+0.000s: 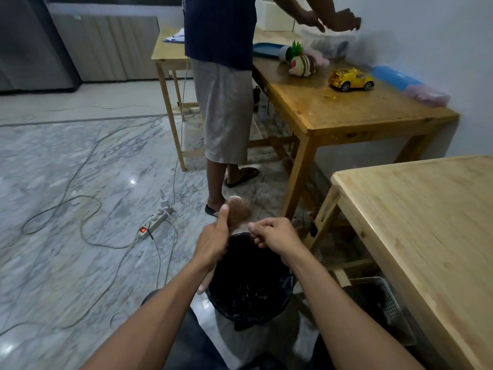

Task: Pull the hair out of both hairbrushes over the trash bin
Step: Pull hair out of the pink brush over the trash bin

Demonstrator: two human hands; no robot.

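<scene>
Head view: left hand (213,243) gripped the hairbrush (237,213) upright over the trash bin (248,279); right hand (274,233), fingers pinched shut, sat just right of the hair-clogged bristles.

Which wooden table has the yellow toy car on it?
The darker far table, by the standing person, holds the yellow toy car. The paler near table has none.

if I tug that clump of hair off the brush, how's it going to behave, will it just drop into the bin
The hair looks like a loose, fuzzy tangle, so it is probably very light and floppy. It may cling to the fingers or drift rather than drop straight. The bin sits right below the brush, so a low release should probably land it inside.
</scene>
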